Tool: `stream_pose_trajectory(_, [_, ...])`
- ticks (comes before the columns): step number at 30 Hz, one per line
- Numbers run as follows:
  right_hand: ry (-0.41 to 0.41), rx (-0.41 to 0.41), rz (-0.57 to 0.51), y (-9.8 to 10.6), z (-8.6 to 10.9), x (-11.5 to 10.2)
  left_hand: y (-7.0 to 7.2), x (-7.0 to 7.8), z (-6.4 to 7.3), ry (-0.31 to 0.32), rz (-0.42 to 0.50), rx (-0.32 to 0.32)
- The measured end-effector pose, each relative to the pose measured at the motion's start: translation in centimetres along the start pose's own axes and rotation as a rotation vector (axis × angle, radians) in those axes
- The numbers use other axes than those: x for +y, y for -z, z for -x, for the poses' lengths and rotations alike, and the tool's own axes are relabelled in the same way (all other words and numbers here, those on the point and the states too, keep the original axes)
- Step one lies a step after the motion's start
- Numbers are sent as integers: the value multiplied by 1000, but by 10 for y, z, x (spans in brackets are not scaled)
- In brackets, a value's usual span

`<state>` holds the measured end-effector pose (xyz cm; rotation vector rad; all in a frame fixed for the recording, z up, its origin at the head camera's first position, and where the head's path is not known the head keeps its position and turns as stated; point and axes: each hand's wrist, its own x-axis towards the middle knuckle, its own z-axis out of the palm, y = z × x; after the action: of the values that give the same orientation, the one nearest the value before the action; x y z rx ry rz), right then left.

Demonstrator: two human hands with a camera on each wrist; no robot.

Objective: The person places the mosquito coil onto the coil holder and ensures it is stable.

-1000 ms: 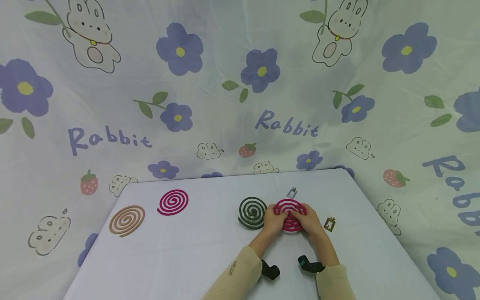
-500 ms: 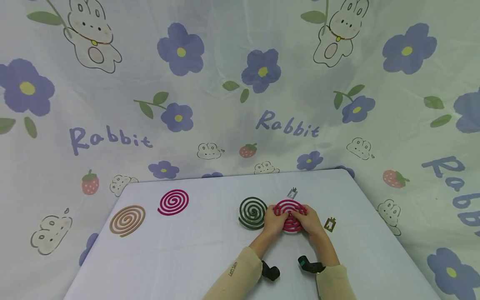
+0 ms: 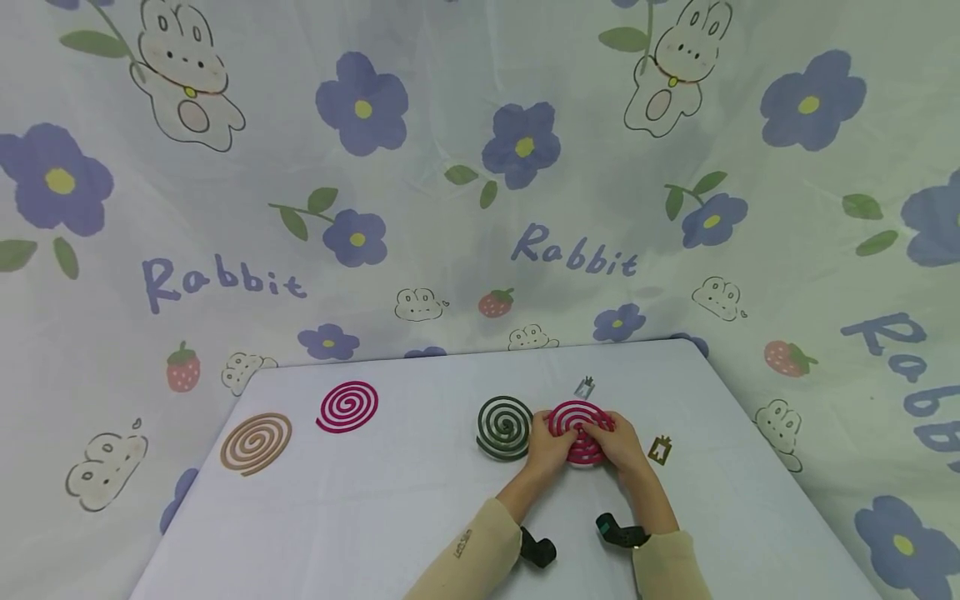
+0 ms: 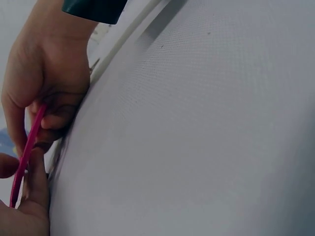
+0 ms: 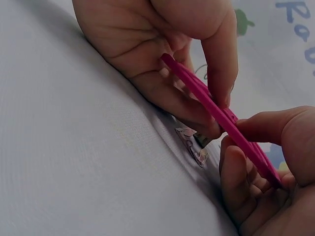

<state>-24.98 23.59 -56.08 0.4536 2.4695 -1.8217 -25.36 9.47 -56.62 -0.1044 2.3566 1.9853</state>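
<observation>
My left hand point(image 3: 550, 443) and my right hand point(image 3: 618, 442) hold a pink mosquito coil point(image 3: 579, 407) between them in the head view. Both thumbs meet near its centre, with the fingers curled behind its outer rings. Seen edge-on in the right wrist view, the pink coil point(image 5: 197, 91) slants between the left hand point(image 5: 142, 54) above and the right hand point(image 5: 290, 162) below. The left wrist view has its narrow edge between the same hands, just over the white cloth. A dark green mosquito coil point(image 3: 487, 427) lies right beside my left hand.
A small silver metal stand point(image 3: 584, 387) lies beyond the held coil, and a gold-coloured stand point(image 3: 660, 450) to its right. Farther left are another pink coil point(image 3: 347, 407) and a tan coil point(image 3: 256, 442). A printed curtain point(image 3: 450, 242) hangs behind the white table point(image 3: 390, 517).
The head view has tilted slightly. My left wrist has shifted a little to the left; both hands keep their hold on the pink coil, and the other things stay put.
</observation>
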Motion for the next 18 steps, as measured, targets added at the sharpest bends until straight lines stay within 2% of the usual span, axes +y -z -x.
stream_pose_trajectory(11, [-18, 16, 36, 0, 6, -3, 7, -2, 6, -15, 56, -57])
stream_pose_trajectory(18, [32, 37, 104, 4, 8, 0, 11, -2, 8, -12, 97, -102])
